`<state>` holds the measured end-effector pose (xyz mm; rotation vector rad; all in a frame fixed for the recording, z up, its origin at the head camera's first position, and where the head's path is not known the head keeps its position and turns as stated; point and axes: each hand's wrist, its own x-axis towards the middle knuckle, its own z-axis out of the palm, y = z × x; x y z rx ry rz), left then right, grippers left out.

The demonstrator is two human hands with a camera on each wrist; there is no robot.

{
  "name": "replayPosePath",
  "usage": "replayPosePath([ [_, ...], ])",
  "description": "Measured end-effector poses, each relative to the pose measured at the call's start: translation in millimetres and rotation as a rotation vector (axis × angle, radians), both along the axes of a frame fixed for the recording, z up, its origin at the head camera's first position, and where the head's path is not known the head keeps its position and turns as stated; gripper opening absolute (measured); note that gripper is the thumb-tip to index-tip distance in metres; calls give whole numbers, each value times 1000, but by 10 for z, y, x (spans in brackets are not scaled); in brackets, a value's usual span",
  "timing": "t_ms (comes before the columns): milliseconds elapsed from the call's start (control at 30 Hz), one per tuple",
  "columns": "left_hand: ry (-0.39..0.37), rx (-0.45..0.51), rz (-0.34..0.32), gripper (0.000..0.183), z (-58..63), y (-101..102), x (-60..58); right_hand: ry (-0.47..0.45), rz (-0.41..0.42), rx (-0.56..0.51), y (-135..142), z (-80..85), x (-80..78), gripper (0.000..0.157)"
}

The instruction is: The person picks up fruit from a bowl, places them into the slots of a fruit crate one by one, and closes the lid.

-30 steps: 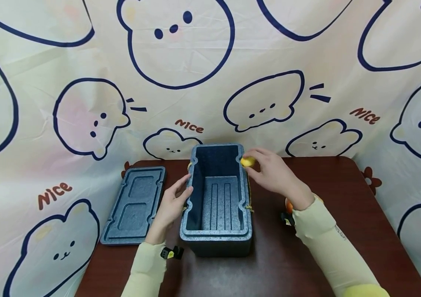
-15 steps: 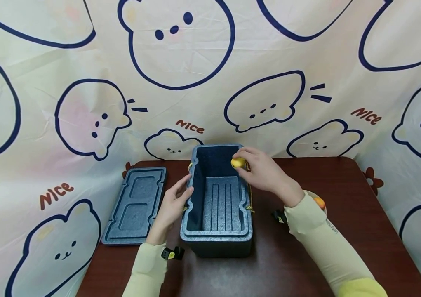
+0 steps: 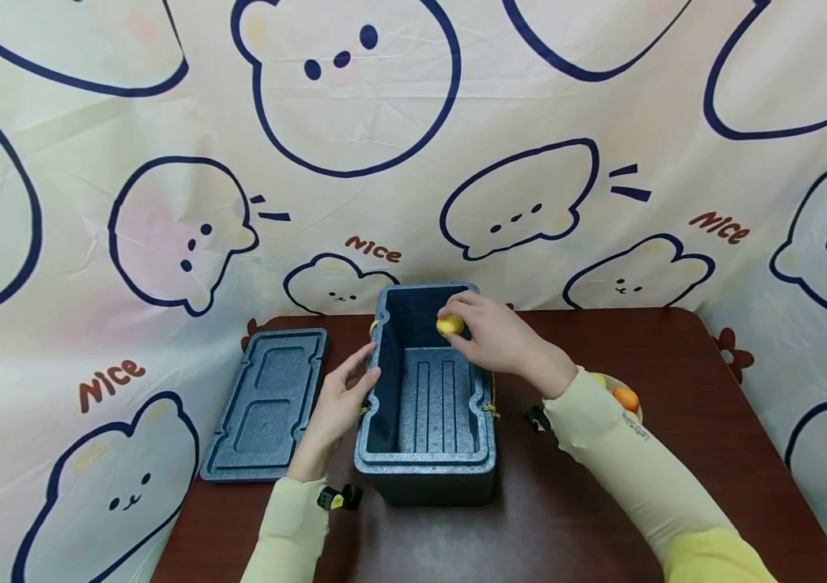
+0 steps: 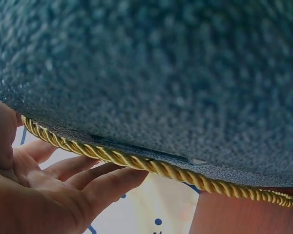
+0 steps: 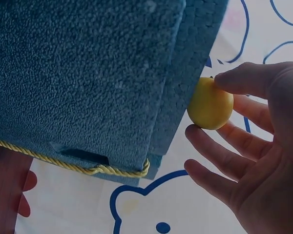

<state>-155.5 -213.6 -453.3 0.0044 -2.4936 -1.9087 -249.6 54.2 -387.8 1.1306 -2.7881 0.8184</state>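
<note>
In the head view a blue-grey foam box (image 3: 424, 458) stands lidless at the middle of the table. My right hand (image 3: 500, 336) pinches a small yellow fruit (image 3: 449, 325) above the box's far right part, just inside the rim. The right wrist view shows this rounded yellow fruit (image 5: 211, 103) with a tiny dark stem, between thumb and fingers. My left hand (image 3: 336, 409) rests against the box's left side, thumb near the rim. Its fingers (image 4: 112, 187) reach along a twisted gold rope (image 4: 168, 170) on the box wall in the left wrist view.
The box's lid (image 3: 265, 405) lies on the table to the left. Behind my right forearm is a bowl (image 3: 639, 414), partly hidden, with an orange fruit (image 3: 626, 397) and some yellow in it. A patterned cloth (image 3: 413, 219) hangs behind the brown table (image 3: 559, 518).
My right hand has carried the yellow fruit leftward from the box's right rim to over its inside. More of the bowl shows behind the forearm. The left hand stays in place.
</note>
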Motion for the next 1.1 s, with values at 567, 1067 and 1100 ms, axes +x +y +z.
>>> replayPosePath([
  [567, -5, 10, -3, 48, 21, 9, -2, 18, 100, 135, -278, 6, -101, 31],
  [1067, 2, 0, -2, 48, 8, 3, 18, 24, 169, 240, -471, -14, -97, 33],
  [1100, 1, 2, -3, 48, 8, 5, 16, 26, 171, 243, -483, -8, -94, 34],
])
